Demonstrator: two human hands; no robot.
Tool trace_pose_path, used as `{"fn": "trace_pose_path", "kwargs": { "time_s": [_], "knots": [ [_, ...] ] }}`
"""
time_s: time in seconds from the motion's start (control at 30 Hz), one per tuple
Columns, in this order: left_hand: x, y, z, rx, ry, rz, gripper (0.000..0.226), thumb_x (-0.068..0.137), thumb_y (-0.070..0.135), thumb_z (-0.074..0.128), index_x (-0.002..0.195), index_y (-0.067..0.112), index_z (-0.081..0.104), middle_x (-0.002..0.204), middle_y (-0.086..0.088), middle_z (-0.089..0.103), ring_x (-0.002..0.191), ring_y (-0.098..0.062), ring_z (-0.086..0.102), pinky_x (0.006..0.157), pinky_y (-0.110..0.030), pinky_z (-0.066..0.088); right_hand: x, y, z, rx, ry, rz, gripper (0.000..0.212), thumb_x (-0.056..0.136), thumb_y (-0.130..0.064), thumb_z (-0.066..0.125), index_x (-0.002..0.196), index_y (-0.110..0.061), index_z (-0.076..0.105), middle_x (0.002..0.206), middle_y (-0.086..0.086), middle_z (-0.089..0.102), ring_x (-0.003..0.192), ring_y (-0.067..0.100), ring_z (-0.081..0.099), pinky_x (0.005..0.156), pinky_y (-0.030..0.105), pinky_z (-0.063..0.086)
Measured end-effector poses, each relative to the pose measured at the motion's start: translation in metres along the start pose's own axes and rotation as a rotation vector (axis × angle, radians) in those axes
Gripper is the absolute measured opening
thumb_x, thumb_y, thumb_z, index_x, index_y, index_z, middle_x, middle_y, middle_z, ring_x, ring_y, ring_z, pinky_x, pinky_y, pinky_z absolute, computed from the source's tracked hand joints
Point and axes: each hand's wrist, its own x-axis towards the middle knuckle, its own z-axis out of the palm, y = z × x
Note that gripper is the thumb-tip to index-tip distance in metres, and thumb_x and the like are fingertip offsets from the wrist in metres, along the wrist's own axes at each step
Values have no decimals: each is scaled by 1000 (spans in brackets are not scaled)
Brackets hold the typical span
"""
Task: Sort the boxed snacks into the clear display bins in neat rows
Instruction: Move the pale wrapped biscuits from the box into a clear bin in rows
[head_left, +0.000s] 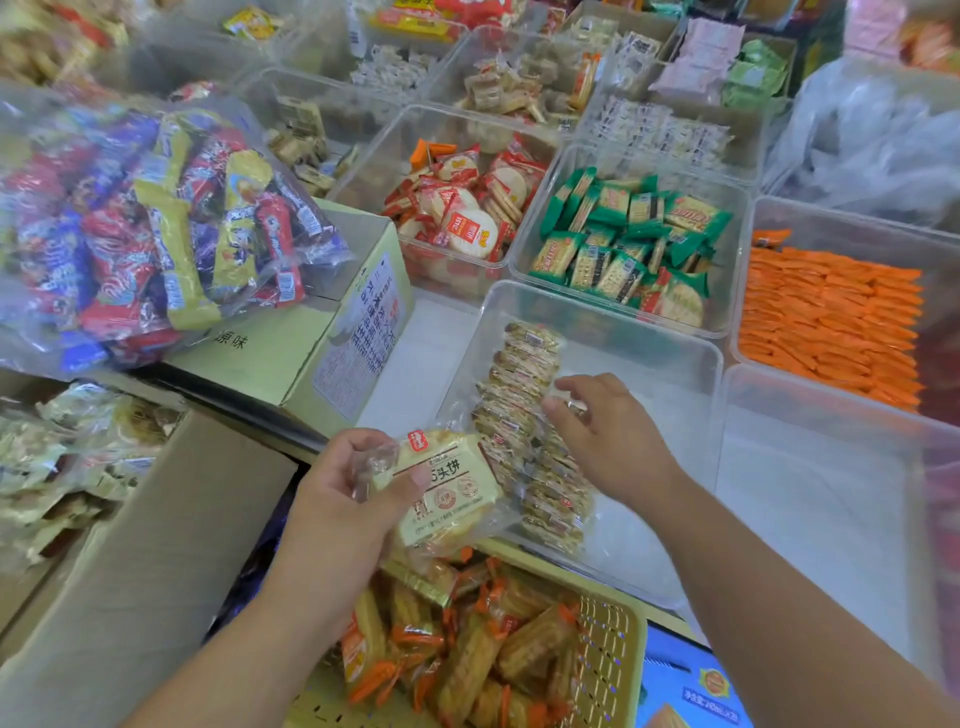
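Left hand (337, 499) gripped a pack (447, 493). Right hand (613, 441) touched the row (524, 395) beneath its fingers (576, 387) in the bin (649, 332); grip unclear.

A white counter (415, 353) carries clear bins set edge to edge: the near bin (623, 314) holding a row of cracker packets (524, 395), a green-packet bin (532, 223) behind it, a red-and-white-packet bin (447, 122) to that one's left, and an orange-packet bin (857, 228) to the right. A pale yellow carton (291, 358) seems to rest on the counter's left part.
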Motion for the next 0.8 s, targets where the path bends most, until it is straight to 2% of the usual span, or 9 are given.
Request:
{"fn": "trace_pose_path", "kwargs": {
  "time_s": [0.03, 0.1, 0.2, 0.33, 0.47, 0.6, 0.67, 0.73, 0.8],
  "knots": [
    [-1, 0, 2, 205, 58, 111, 31, 70, 24, 89, 88, 32, 65, 77, 19, 66, 63, -1, 63, 50, -15, 48, -17, -16, -2, 84, 45, -22, 57, 93, -68, 36, 127, -30, 62, 110, -5, 63, 93, 6, 60, 80, 32, 48],
    [-2, 2, 6, 517, 132, 329, 38, 68, 31, 90, 94, 36, 63, 83, 19, 60, 70, -2, 55, 61, -13, 43, -50, -42, -3, 250, 34, -48, 51, 87, -73, 35, 111, -39, 63, 92, -12, 65, 78, 2, 61, 65, 23, 47],
    [-5, 7, 16, 721, 20, 669, 43, 64, 42, 89, 96, 34, 61, 101, 15, 57, 95, 2, 55, 78, -7, 39, -86, -67, 3, 722, -170, 101, 51, 81, -76, 47, 117, -43, 61, 101, -15, 67, 80, 10, 72, 54, 27, 55],
    [-8, 11, 23, 873, -192, 907, 46, 75, 58, 73, 106, 28, 58, 117, 9, 48, 94, 1, 50, 82, -7, 39, -99, -71, 9, 1134, -302, 218, 50, 86, -68, 56, 127, -39, 62, 123, -7, 67, 102, 21, 72, 74, 40, 62],
    [-11, 9, 23, 923, -293, 1020, 27, 98, 49, 57, 115, 28, 56, 128, 4, 48, 93, -11, 59, 74, -30, 53, -92, -61, 13, 1284, -352, 271, 47, 96, -52, 60, 136, -27, 55, 131, 4, 66, 119, 24, 65, 98, 49, 54],
    [-6, 9, 24, 798, -182, 1008, 19, 96, 27, 60, 111, 17, 61, 123, 0, 51, 113, -4, 54, 92, -17, 45, -81, -43, 14, 1314, -239, 378, 42, 88, -16, 73, 126, -25, 60, 114, 12, 73, 93, 22, 72, 72, 34, 57],
    [0, 9, 21, 715, -77, 918, 18, 92, 20, 64, 109, 15, 62, 118, 4, 53, 116, 2, 50, 96, -10, 37, -72, -32, 8, 1271, -173, 388, 50, 79, -8, 71, 124, -26, 60, 109, 10, 75, 91, 24, 73, 67, 36, 57],
    [5, 11, 18, 606, 17, 746, 21, 92, 16, 67, 106, 29, 60, 109, 13, 55, 99, 2, 54, 84, -9, 40, -54, -18, -6, 1212, -55, 396, 54, 74, -8, 68, 123, -28, 57, 107, 8, 76, 95, 29, 74, 74, 43, 61],
    [9, 9, 16, 492, 19, 525, 30, 96, 16, 69, 103, 43, 59, 92, 15, 58, 74, -2, 55, 69, -13, 44, -28, -2, -23, 1074, 86, 401, 44, 83, -6, 66, 119, -28, 54, 105, 6, 75, 96, 31, 73, 83, 52, 61]
  ]
}}
